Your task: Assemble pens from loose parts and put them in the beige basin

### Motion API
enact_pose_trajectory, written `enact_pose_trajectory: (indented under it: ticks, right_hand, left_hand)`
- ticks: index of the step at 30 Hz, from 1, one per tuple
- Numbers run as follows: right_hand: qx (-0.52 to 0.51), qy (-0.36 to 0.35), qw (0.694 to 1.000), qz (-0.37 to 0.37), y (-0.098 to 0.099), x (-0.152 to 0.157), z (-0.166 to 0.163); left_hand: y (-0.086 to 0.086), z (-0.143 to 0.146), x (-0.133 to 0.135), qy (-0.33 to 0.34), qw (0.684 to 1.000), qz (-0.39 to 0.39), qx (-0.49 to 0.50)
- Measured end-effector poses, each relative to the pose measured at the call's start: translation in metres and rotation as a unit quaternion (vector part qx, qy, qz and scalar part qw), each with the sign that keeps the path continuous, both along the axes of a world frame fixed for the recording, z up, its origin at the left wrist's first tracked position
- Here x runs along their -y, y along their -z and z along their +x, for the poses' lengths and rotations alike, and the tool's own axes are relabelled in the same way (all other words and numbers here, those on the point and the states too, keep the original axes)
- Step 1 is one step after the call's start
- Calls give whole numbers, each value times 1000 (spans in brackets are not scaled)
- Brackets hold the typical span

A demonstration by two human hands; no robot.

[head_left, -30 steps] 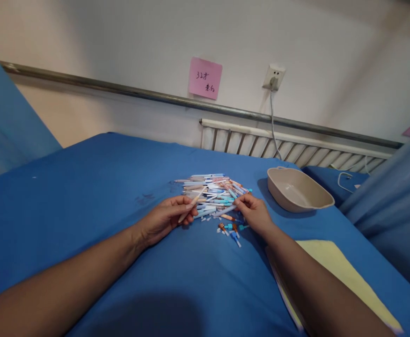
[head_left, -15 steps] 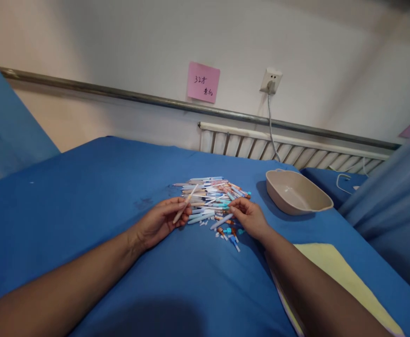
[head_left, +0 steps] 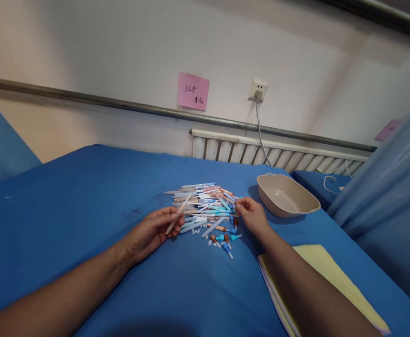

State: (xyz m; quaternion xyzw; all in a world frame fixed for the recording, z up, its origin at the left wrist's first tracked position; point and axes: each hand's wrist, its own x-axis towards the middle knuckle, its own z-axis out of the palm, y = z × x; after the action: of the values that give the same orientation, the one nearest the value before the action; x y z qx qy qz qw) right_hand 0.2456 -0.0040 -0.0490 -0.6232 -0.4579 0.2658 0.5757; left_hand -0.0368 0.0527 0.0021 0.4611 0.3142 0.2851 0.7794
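Note:
My left hand is closed around a slim pen with a beige barrel and a pale, thin upper end, tilted up to the right. A heap of pen parts, in white, pale blue, teal, and orange, lies just beyond it. At the right edge of the heap, my right hand has its thumb and fingers pinched together beside some blue pieces; what they grip is too small to make out. Small blue, teal and brown caps with clear stems lie on the near side of the heap, beside a lavender barrel.
A beige plastic basin stands at the right on the blue sheet. Under my right forearm lies a folded yellow cloth. Behind are a radiator, a metal rail and a wall socket; a blue curtain hangs at the right.
My right hand has moved from the lavender barrel to the heap's right edge. My left hand keeps the beige pen. The camera view has shifted slightly.

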Motion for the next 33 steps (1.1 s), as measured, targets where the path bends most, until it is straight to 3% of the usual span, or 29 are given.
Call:
enact_pose_trajectory:
  ticks: [9, 21, 27, 33]
  right_hand:
    - [15, -22, 1000, -12, 9, -4, 0]
    - [139, -84, 986, -39, 4, 5, -19]
    - [335, -113, 933, 69, -12, 6, -38]
    - [401, -145, 904, 46, -14, 3, -53]
  left_hand:
    - [0, 0, -1, 7, 1000, 8, -1]
    - [4, -1, -1, 16, 1000, 18, 1]
    - [2, 1, 2, 11, 1000, 16, -5]
    - [6, 2, 1, 22, 1000, 9, -13]
